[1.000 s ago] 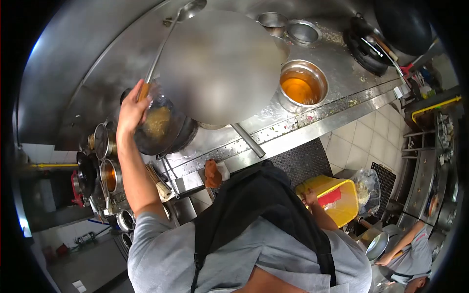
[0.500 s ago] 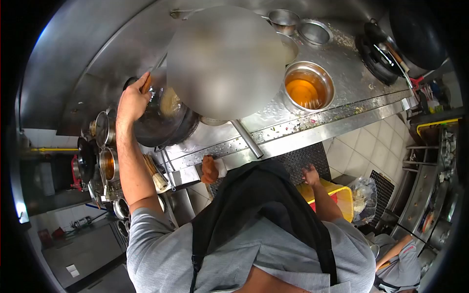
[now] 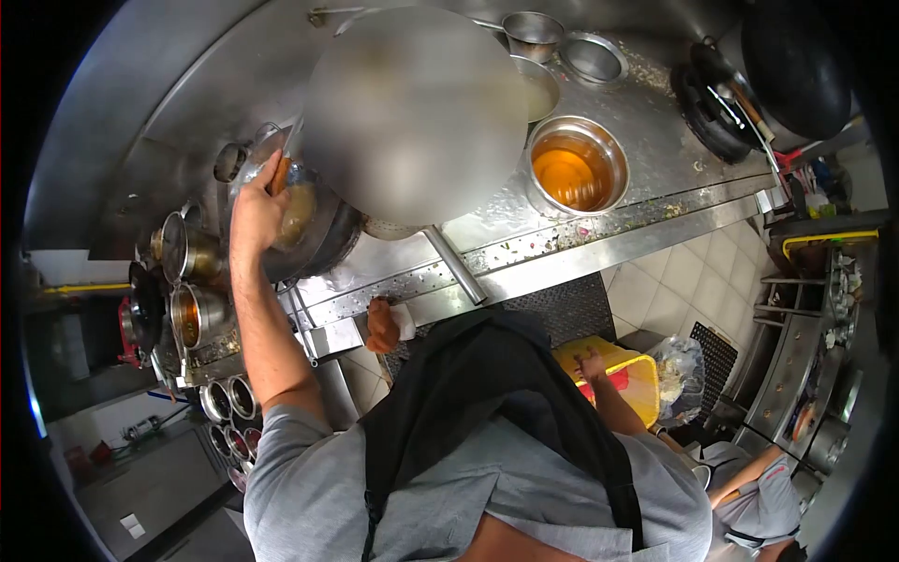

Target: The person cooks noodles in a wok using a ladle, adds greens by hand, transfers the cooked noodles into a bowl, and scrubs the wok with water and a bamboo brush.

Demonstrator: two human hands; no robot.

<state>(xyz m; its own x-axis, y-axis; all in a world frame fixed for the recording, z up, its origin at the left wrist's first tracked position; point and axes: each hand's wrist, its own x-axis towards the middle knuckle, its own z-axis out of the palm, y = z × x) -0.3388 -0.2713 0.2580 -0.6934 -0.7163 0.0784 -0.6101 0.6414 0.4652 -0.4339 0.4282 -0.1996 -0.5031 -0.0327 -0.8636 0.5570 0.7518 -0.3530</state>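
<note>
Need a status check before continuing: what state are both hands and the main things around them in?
Utensil: gripped, far end hidden
Left hand: closed around its handle
Right hand: looks open, nothing visible in it
Wok: uncovered, brownish contents
Pot: uncovered, partly filled with orange liquid
Yellow bin: open, red thing inside

A round grey blur [image 3: 417, 112] hides the middle of the steel desk [image 3: 660, 155], the far end of the tool [image 3: 282, 175] and part of the wok [image 3: 339, 234], while the bottom edge crops the co-worker [image 3: 763, 496].
</note>
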